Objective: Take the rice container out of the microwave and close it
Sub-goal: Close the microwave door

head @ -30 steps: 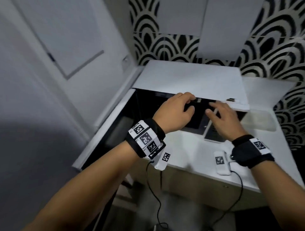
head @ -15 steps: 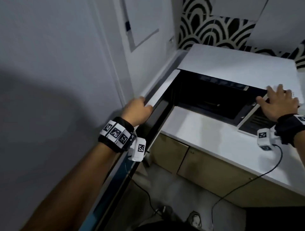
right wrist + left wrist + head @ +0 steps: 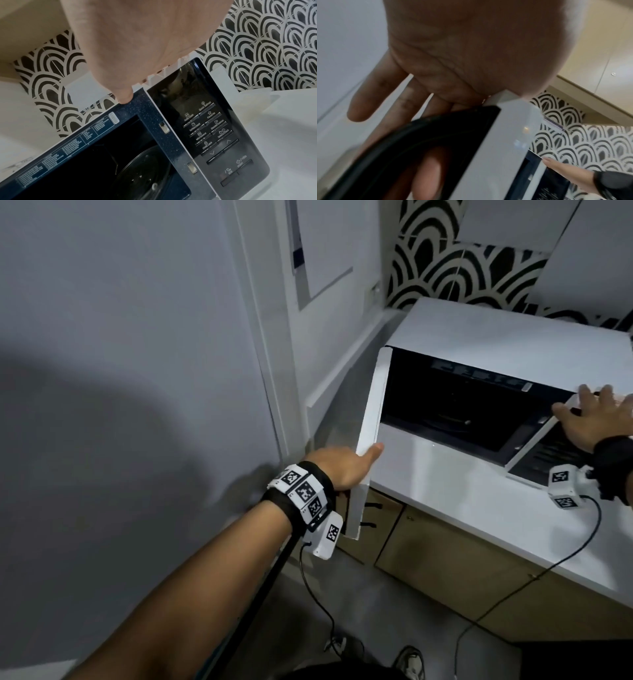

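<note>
The white microwave (image 3: 496, 337) stands on a white counter (image 3: 445, 484), its door (image 3: 371, 412) swung partway out. My left hand (image 3: 342, 467) is at the door's free edge, the thumb lying over the edge and straight fingers (image 3: 368, 102) flat against the outer face. My right hand (image 3: 596, 419) rests flat on the top front corner above the control panel (image 3: 211, 135). The dark cavity (image 3: 462, 405) shows only the glass turntable (image 3: 140, 175). A pale translucent container (image 3: 255, 98) sits on the counter right of the microwave.
A grey wall and door frame (image 3: 137, 371) stand close on the left, behind the swung door. Beige cabinet fronts (image 3: 445, 559) run under the counter. Black-and-white patterned tiles (image 3: 445, 268) back the microwave. Sensor cables hang from both wrists.
Both hands left the cavity. The left hand went to the wide-open door and has swung it toward the microwave; the right hand settled flat on the top right corner.
</note>
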Action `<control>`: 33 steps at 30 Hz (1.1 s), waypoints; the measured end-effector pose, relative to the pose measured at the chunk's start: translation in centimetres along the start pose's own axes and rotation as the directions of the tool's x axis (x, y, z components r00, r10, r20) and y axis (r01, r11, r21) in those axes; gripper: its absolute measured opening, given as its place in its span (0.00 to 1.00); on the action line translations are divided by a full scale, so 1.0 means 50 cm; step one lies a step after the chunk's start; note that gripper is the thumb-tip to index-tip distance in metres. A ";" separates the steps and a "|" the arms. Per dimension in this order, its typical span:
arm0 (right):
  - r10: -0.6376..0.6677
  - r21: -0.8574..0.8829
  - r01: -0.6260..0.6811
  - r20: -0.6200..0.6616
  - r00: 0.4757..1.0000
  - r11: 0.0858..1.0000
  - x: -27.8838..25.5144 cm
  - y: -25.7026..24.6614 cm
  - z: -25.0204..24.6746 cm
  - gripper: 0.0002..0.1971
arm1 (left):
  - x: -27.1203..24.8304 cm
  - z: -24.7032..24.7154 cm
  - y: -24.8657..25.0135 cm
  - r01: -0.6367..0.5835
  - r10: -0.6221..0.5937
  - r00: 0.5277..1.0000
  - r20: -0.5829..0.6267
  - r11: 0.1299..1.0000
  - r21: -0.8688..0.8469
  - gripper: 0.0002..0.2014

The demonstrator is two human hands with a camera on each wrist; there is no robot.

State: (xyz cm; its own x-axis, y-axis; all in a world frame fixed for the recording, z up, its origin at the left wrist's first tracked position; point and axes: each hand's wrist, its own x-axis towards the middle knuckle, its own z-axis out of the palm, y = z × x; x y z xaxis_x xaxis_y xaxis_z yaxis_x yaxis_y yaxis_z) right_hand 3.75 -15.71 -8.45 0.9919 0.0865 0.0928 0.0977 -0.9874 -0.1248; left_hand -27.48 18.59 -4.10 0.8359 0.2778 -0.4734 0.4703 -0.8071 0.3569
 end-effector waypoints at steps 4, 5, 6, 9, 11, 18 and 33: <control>0.005 -0.012 -0.004 0.036 0.999 1.000 -0.022 -0.006 -0.028 0.40 | 0.010 0.033 0.067 -0.105 0.113 0.988 0.104 0.992 -0.075 0.53; 0.001 -0.016 0.000 0.047 0.999 1.000 -0.024 -0.004 -0.032 0.41 | 0.014 0.042 0.085 -0.147 0.159 0.977 0.144 0.985 -0.091 0.52; 0.001 -0.017 0.000 0.061 0.998 1.000 -0.024 0.001 -0.034 0.40 | 0.017 0.051 0.103 -0.194 0.209 0.960 0.186 0.976 -0.098 0.49; 0.010 -0.018 -0.009 0.085 0.996 1.000 -0.028 0.010 -0.046 0.36 | 0.034 0.073 0.156 -0.308 0.330 0.893 0.306 0.944 -0.119 0.40; -0.006 -0.018 0.007 0.078 0.997 1.000 -0.031 0.012 -0.055 0.34 | 0.052 0.083 0.192 -0.339 0.378 0.856 0.352 0.925 -0.170 0.35; -0.034 0.099 0.026 0.077 0.996 0.995 -0.025 0.026 -0.058 0.35 | 0.135 0.118 0.301 -0.338 0.448 0.798 0.404 0.887 -0.315 0.24; 0.018 0.209 -0.052 0.161 0.987 0.976 -0.028 0.039 -0.057 0.33 | 0.296 0.141 0.524 -0.318 0.398 0.888 0.230 0.893 -0.320 0.31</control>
State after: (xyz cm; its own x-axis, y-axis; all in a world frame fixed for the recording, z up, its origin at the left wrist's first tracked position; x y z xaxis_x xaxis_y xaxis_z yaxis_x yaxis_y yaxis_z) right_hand 2.31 -18.12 -6.00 0.9936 0.0884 -0.0696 0.0604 -0.9408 -0.3336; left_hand -4.77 -2.11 -7.43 0.8645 -0.1947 -0.4635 0.2449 -0.6420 0.7265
